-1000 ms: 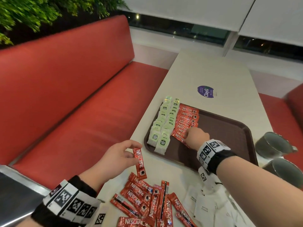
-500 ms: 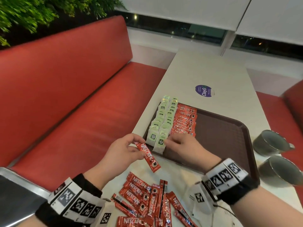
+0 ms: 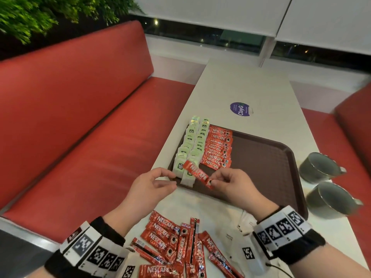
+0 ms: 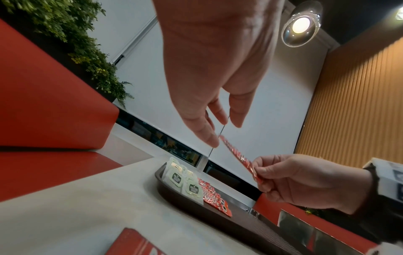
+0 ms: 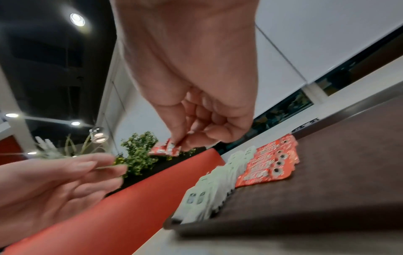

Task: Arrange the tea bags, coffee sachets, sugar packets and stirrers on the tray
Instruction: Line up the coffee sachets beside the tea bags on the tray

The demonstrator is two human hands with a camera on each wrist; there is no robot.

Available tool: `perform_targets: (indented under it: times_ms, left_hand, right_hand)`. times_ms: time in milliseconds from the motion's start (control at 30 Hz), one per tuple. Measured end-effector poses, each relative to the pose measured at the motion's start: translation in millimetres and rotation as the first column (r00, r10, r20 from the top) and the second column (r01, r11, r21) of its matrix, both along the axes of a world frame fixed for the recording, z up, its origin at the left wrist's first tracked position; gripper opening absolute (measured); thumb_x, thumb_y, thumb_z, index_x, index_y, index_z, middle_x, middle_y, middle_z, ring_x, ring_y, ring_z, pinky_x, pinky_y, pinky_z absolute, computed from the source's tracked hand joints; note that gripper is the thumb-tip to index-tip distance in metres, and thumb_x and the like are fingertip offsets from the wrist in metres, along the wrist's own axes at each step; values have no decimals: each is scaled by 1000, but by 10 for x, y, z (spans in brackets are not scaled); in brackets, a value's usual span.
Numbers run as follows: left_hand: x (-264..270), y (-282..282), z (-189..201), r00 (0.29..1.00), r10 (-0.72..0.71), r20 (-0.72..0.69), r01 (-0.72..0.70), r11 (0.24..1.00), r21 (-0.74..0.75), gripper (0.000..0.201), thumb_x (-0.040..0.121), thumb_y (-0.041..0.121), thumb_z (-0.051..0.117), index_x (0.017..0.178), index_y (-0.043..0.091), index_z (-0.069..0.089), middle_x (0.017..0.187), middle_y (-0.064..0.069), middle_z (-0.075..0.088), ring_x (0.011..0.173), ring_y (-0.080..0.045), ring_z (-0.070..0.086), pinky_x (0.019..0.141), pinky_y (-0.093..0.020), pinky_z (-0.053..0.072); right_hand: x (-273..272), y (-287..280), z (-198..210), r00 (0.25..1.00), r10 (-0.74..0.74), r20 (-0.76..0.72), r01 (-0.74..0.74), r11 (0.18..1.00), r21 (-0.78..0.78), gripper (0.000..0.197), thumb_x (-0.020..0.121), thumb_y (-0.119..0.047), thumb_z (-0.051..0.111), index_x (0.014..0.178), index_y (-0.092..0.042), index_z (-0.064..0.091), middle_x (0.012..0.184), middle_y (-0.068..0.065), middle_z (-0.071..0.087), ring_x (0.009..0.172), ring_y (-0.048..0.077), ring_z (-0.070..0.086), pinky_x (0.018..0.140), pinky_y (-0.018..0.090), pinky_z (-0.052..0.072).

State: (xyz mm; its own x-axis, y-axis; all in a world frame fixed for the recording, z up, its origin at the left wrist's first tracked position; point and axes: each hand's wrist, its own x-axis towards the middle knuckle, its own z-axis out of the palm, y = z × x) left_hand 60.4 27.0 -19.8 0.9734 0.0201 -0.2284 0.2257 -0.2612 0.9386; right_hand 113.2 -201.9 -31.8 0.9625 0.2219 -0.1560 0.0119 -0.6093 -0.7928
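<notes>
My right hand (image 3: pixel 215 180) pinches the near end of a red coffee sachet (image 3: pixel 197 173) and holds it slanted in the air over the front left corner of the brown tray (image 3: pixel 265 169). In the right wrist view, the thumb and forefinger clamp the sachet (image 5: pixel 163 150). My left hand (image 3: pixel 170 179) hovers just left of the sachet with relaxed fingers, holding nothing. On the tray's left side lie two rows of green tea bags (image 3: pixel 191 147) and one row of coffee sachets (image 3: pixel 217 150). A loose pile of sachets (image 3: pixel 176 243) lies on the table (image 3: pixel 247 87) near me.
White paper packets (image 3: pixel 239 235) lie by my right wrist. Two grey cups (image 3: pixel 319 167) (image 3: pixel 331 199) stand right of the tray. A purple sticker (image 3: pixel 240 108) is beyond the tray. A red bench (image 3: pixel 80 127) runs along the left table edge.
The sachet passed from my left hand to my right. My right hand drew back from the tray's sachet row to meet it, and my left fingers let go.
</notes>
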Motion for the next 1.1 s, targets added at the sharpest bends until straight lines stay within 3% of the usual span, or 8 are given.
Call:
perform_targets:
  times_ms: [133, 333, 400, 467, 667, 767, 900, 1100]
  left_hand:
    - [-32, 119, -72, 998, 56, -14, -55, 998, 35, 15, 82, 18, 72, 93, 27, 67, 85, 4, 75, 88, -11, 68, 83, -27, 48]
    - [-91, 202, -140, 994, 108, -27, -105, 991, 81, 14, 81, 20, 73, 90, 29, 67, 80, 5, 75, 85, -20, 67, 84, -40, 50]
    - [-110, 223, -161, 993, 113, -33, -110, 991, 80, 14, 81, 19, 73, 89, 30, 67, 81, 5, 75, 85, -20, 68, 86, -42, 50]
    - [-131, 250, -185, 992, 125, -33, -122, 990, 73, 14, 81, 19, 73, 89, 30, 67, 81, 6, 75, 85, -27, 67, 79, -38, 51]
    - [-190, 318, -208, 992, 126, -25, -123, 986, 108, 14, 82, 17, 72, 90, 27, 66, 80, 7, 75, 86, -23, 68, 71, -30, 48]
    - [-200, 338, -218, 994, 107, -26, -103, 986, 129, 13, 82, 17, 72, 89, 27, 67, 83, 4, 74, 85, -18, 67, 78, -34, 51]
    - [-245, 335, -254, 999, -2, -34, 9, 979, 203, 12, 83, 22, 71, 89, 32, 67, 94, 11, 70, 90, -2, 63, 78, -19, 47]
    - [-390, 153, -253, 973, -204, -109, 229, 917, 327, 14, 81, 25, 72, 90, 34, 67, 84, 13, 64, 71, 5, 59, 63, -9, 42]
  right_hand:
    - [374, -253, -83, 984, -171, 50, 177, 966, -187, 10, 86, -11, 65, 77, -13, 67, 72, -2, 62, 71, 15, 58, 61, 22, 41]
    - [771, -214, -236, 993, -51, -104, -13, 847, -532, 17, 87, -14, 64, 72, -20, 59, 90, 1, 61, 86, 18, 57, 74, 27, 42]
    - [840, -166, -258, 989, -45, -140, -49, 795, -605, 3, 87, -14, 64, 84, -15, 65, 98, 4, 63, 94, 20, 59, 81, 30, 48]
    - [896, -145, -310, 988, -38, -149, -72, 743, -665, 15, 86, -13, 63, 100, -9, 69, 105, 6, 65, 101, 23, 60, 89, 33, 50]
    - [913, -90, -308, 995, -44, -87, -30, 713, -701, 17, 91, -19, 57, 102, -10, 65, 100, 6, 63, 95, 23, 61, 79, 30, 48]
    - [779, -56, -140, 999, -27, 30, 40, 772, -634, 15, 93, -25, 54, 97, -13, 63, 93, 2, 60, 89, 21, 59, 74, 30, 47]
    - [283, -82, 50, 988, 30, 149, 42, 889, -455, 11, 90, -29, 59, 82, -21, 59, 84, -2, 64, 79, 18, 58, 69, 30, 46]
    - [-652, -278, -51, 989, 147, -11, -141, 915, -379, 9, 84, -31, 67, 93, -29, 64, 82, -16, 59, 75, 2, 54, 70, 18, 42]
